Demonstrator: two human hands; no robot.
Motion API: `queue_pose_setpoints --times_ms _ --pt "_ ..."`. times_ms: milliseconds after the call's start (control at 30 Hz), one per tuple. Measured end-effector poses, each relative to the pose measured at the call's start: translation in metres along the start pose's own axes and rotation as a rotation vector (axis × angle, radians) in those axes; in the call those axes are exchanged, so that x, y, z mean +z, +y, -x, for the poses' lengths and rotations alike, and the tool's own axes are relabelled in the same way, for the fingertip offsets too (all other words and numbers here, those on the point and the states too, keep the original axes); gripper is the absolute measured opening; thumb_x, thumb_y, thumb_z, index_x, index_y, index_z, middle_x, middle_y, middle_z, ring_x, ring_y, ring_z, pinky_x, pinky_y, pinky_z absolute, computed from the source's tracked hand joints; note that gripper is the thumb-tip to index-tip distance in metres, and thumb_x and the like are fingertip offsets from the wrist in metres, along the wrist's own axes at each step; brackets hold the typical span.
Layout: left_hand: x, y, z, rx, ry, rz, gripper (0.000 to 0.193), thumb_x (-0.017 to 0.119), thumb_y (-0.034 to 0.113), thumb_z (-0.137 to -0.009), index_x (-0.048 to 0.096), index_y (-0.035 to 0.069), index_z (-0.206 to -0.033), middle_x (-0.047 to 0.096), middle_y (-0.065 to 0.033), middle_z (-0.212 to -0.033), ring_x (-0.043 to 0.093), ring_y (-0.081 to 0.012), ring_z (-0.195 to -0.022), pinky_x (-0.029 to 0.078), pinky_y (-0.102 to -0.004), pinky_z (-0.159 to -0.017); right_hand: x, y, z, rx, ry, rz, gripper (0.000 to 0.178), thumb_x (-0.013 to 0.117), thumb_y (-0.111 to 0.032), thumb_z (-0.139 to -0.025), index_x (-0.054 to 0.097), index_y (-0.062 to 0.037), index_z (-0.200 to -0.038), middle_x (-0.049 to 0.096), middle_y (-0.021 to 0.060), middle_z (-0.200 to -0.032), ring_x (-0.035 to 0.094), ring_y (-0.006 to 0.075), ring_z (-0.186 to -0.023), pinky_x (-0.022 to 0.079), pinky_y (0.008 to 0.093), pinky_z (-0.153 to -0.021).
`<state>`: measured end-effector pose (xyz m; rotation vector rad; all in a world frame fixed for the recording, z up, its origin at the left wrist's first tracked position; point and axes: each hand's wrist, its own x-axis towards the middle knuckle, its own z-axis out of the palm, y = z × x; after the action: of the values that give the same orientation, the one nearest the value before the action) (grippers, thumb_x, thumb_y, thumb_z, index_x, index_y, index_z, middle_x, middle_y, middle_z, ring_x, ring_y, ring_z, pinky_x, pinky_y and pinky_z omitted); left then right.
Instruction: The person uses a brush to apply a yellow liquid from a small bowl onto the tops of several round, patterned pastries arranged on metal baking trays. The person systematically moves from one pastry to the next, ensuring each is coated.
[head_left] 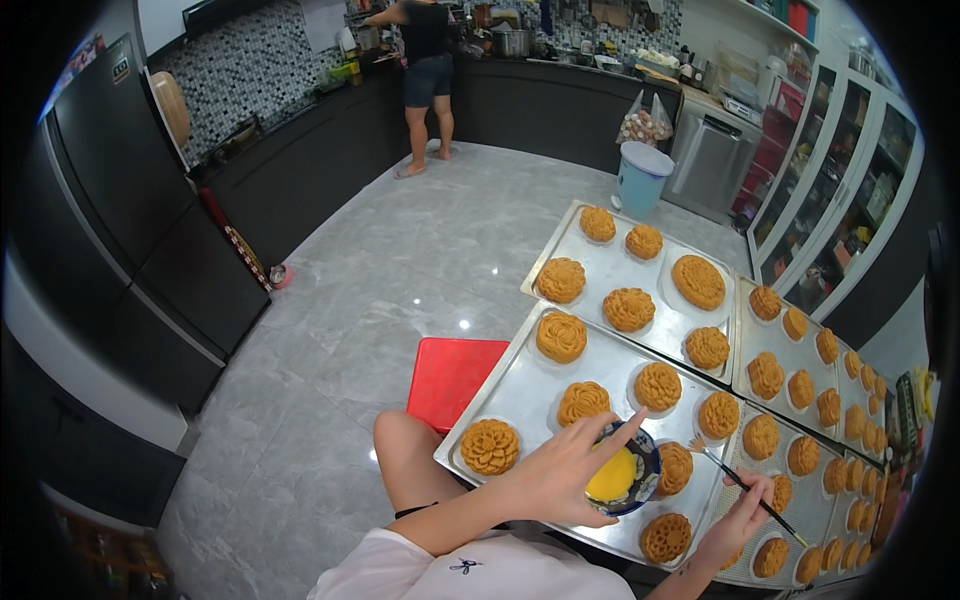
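My left hand [565, 470] grips a small blue patterned bowl [648, 478] by its rim, fingers and thumb spread across it. Inside lies a bright yellow liquid [610, 478] that looks like beaten egg. To its right, my right hand [742, 510] pinches a thin dark-handled brush [738, 482]. The brush's fanned bristles point up and left, close to a mooncake [718, 415]. Below the bowl is the nearest metal tray [530, 395], bearing several golden-brown moulded mooncakes, among them a flower-shaped mooncake [490, 446] at the left corner. One mooncake [675, 468] sits just right of the bowl.
More trays of mooncakes adjoin: a far tray [655, 330] and others on the right. A red stool [450, 375] stands left of the trays. Beyond are a lidded blue bin [643, 180], a glass-doored cabinet [840, 160], a dark fridge [130, 200] and another person [428, 80] at the counter.
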<state>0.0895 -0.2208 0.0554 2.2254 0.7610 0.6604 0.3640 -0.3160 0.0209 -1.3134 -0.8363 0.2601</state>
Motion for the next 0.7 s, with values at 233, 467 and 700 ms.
queue_pose_setpoints --times_ms 233,467,700 --pt "-0.001 0.005 0.000 -0.004 0.014 -0.007 0.126 0.089 0.038 -0.068 0.015 0.009 -0.165 0.038 -0.0276 -0.148 0.045 -0.0471 -0.134 0.040 -0.0499 -0.112 0.000 -0.005 -0.002 0.009 -0.007 0.011 0.029 0.040 -0.020 -0.113 0.050 -0.0021 -0.092 0.055 0.0088 -0.091 0.054 0.0173 -0.084 0.046 0.0337 -0.089" --pt "-0.009 0.009 -0.003 0.028 0.032 -0.045 0.123 0.088 0.037 -0.069 0.017 0.008 -0.165 0.040 -0.0271 -0.145 0.046 -0.0460 -0.132 0.041 -0.0488 -0.110 0.003 -0.005 -0.007 -0.033 0.009 -0.038 0.029 0.042 -0.021 -0.113 0.052 -0.0025 -0.093 0.055 0.0083 -0.090 0.056 0.0173 -0.087 0.046 0.0339 -0.089" --pt "-0.002 0.011 0.002 0.016 -0.003 -0.035 0.123 0.088 0.038 -0.069 0.017 0.007 -0.165 0.040 -0.0276 -0.146 0.046 -0.0466 -0.132 0.041 -0.0488 -0.111 0.018 -0.020 0.005 -0.058 -0.011 -0.067 0.027 0.039 -0.015 -0.112 0.051 -0.0017 -0.092 0.057 0.0091 -0.089 0.056 0.0178 -0.083 0.048 0.0357 -0.090"
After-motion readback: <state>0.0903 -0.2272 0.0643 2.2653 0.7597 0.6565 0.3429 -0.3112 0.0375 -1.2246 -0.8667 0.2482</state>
